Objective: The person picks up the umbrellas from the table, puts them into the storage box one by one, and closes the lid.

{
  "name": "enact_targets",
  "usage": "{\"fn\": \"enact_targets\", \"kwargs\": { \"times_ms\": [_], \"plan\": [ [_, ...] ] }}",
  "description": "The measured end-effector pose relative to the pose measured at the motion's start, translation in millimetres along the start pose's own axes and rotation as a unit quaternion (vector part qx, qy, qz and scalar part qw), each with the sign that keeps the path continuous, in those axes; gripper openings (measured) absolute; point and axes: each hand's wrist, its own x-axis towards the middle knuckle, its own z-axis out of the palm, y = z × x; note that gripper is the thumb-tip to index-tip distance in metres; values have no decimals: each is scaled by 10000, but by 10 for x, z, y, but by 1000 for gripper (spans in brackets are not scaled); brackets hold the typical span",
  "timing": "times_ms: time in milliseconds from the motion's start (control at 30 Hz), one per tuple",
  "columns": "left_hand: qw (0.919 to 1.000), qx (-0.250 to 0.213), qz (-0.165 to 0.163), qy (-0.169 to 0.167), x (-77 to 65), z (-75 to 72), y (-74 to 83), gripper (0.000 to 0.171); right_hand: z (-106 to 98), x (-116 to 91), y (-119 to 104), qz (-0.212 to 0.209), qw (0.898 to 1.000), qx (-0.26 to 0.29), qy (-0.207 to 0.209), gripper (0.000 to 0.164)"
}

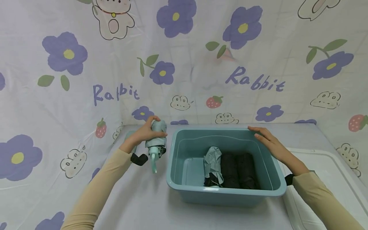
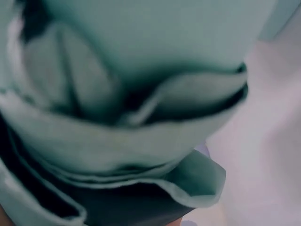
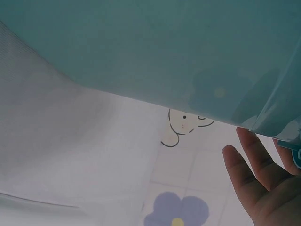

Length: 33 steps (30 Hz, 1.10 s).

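My left hand (image 1: 148, 131) grips a folded light-teal umbrella (image 1: 156, 132) to the left of the bin, its hooked handle (image 1: 154, 161) pointing toward me. Its gathered fabric (image 2: 117, 146), blurred, fills most of the left wrist view. On the right, my right hand (image 1: 268, 143) rests its extended fingers on the far right rim of the teal plastic bin (image 1: 227, 191). In the right wrist view, the fingers (image 3: 258, 160) touch the bin's outer side (image 3: 141, 56). Inside the bin lie a silvery-teal folded umbrella (image 1: 213, 163) and two dark, rolled bundles (image 1: 229, 171) side by side.
A white lid-like panel (image 1: 325, 179) lies on the table to the bin's right. Behind my left wrist shows part of a teal object (image 1: 129, 135), mostly hidden. A patterned cloth (image 1: 195, 64) hangs behind the table.
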Motion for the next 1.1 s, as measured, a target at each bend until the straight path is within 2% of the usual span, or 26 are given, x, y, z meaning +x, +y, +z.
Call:
{"fn": "enact_targets", "kwargs": {
  "times_ms": [200, 433, 633, 800, 900, 1100],
  "plan": [
    [9999, 49, 6, -103, -27, -7, 138, 68, -8, 8, 1, -64, 9999, -70, 33, 44],
    [9993, -68, -38, -375, -26, 1, 285, 68, -6, 4, -3, -47, 10000, -26, 24, 44],
    [9985, 45, -61, -549, -12, 37, 420, 66, -1, 0, -10, 12, 10000, -2, -6, 44],
    [9970, -38, -48, -771, -31, 107, 556, 67, 0, -1, -6, 30, 10000, 6, 5, 45],
    [9964, 65, 59, -848, -39, 162, 627, 69, 1, -2, -7, 26, 10000, 26, 2, 44],
    [9962, 275, 275, -774, -24, 237, 723, 68, 1, -2, -9, 32, 10000, 42, -14, 44]
  ]
}}
